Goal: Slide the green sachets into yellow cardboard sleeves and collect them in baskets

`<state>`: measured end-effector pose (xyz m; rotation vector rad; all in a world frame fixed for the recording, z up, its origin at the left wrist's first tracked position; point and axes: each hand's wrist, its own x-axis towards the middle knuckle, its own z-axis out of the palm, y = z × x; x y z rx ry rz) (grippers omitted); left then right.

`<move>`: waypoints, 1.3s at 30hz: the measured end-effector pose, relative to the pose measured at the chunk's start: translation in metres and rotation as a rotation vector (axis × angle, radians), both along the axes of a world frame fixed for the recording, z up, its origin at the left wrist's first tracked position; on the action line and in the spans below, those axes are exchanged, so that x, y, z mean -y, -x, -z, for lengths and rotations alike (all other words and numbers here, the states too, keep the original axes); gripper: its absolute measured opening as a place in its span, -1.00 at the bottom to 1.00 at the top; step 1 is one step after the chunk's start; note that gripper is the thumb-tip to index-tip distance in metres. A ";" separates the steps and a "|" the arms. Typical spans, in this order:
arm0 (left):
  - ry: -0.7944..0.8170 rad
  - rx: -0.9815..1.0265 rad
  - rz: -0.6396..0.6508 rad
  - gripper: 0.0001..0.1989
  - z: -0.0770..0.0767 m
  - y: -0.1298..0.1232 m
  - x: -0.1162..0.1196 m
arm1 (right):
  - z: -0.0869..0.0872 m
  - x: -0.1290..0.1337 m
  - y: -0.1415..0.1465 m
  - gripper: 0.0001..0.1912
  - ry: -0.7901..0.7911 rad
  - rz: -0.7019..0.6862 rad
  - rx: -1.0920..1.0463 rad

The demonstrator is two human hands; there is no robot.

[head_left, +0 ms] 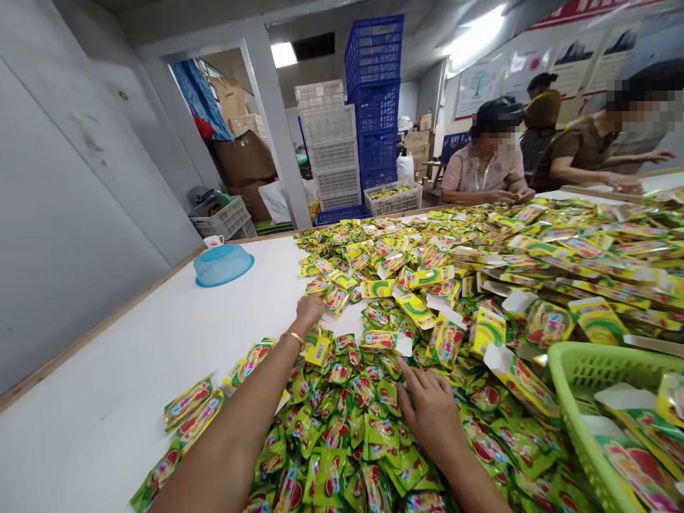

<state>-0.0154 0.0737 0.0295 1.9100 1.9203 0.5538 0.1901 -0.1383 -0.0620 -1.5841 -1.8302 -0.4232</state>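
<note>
My left hand [311, 311], with a gold bangle at the wrist, reaches forward to the edge of the pile. Its fingers are curled at a small yellow-green carton [336, 301] and look closed on it, though the fingertips are partly hidden. Closer to me, my right hand [430, 405] lies over a heap of green sachets [328, 467] with watermelon pictures. Its fingers are stretched out and hold nothing. Just beyond its fingertips lies a carton with an open white flap [385, 342]. Several more cartons [184, 410] lie beside my left forearm.
A green basket [561, 377] of cartons stands at right. More cartons [577, 249] are heaped across the white table [267, 285]. A blue mesh basket [223, 265] sits upside down at left. Two people work across the table; another stands behind. Stacked blue crates [374, 100] and white crates [331, 149] rise beyond.
</note>
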 end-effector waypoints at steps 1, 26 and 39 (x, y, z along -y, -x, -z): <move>0.022 0.003 -0.013 -0.70 0.003 0.000 -0.012 | -0.001 0.000 0.000 -0.58 0.007 -0.002 -0.003; 0.118 0.678 0.290 -0.75 0.028 -0.076 0.152 | -0.007 -0.003 0.002 -0.57 0.169 -0.060 -0.524; 0.174 0.588 0.212 -0.68 0.038 -0.090 0.144 | -0.017 -0.006 -0.010 -0.54 0.132 0.005 -1.039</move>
